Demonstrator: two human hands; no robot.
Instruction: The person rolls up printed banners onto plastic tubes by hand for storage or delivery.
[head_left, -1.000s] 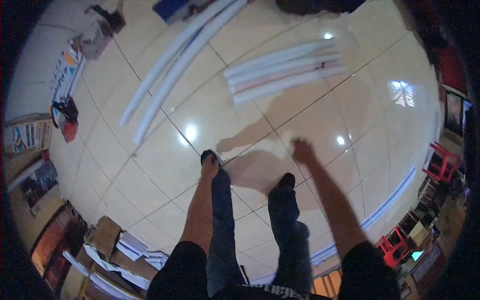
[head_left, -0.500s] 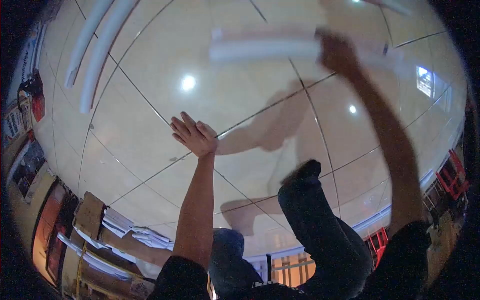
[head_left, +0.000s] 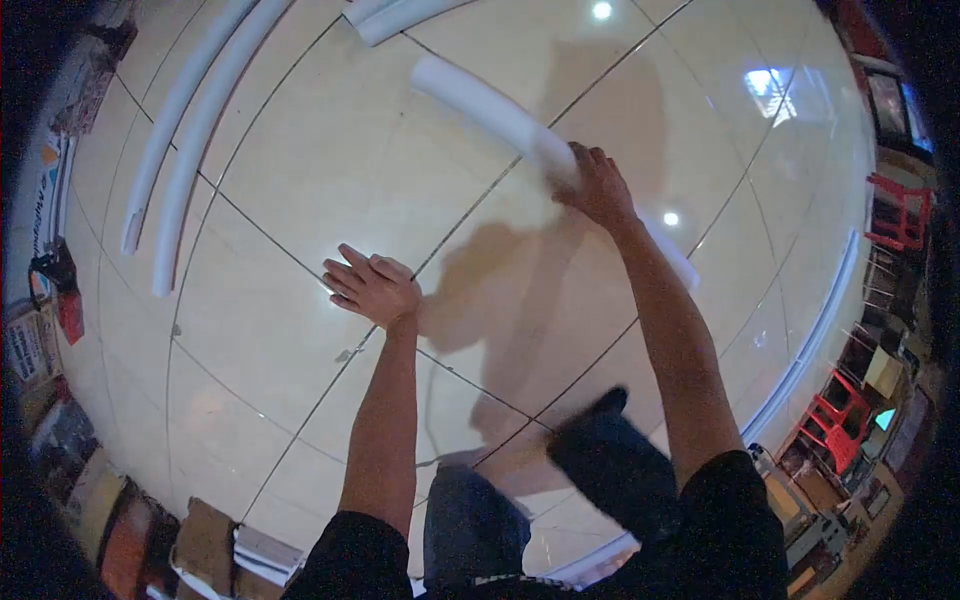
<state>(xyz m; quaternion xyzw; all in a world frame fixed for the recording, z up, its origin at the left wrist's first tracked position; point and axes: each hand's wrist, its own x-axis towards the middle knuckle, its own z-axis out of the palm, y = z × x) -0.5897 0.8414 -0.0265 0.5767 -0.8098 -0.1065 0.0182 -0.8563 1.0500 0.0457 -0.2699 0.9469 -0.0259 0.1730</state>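
Observation:
My right hand (head_left: 600,190) is wrapped round a white pipe (head_left: 480,105), which slants from the upper middle down to the right, its far stretch showing beyond my wrist. Motion blurs the pipe near my fingers. My left hand (head_left: 372,290) rests palm-down on the tiled floor (head_left: 300,400) with its fingers spread, holding nothing. It is nearest to a grout line, left of the shadows that my arm and body cast.
Two long white pipes (head_left: 220,120) lie side by side at the left. Another white length (head_left: 400,15) lies at the top. Cardboard boxes (head_left: 205,545) stand at the lower left. Red chairs (head_left: 835,420) line the right, beside a long white strip (head_left: 805,340).
My right hand has come down and to the left with the pipe, which has turned from level to slanting. The view has shifted; my left hand remains on the floor.

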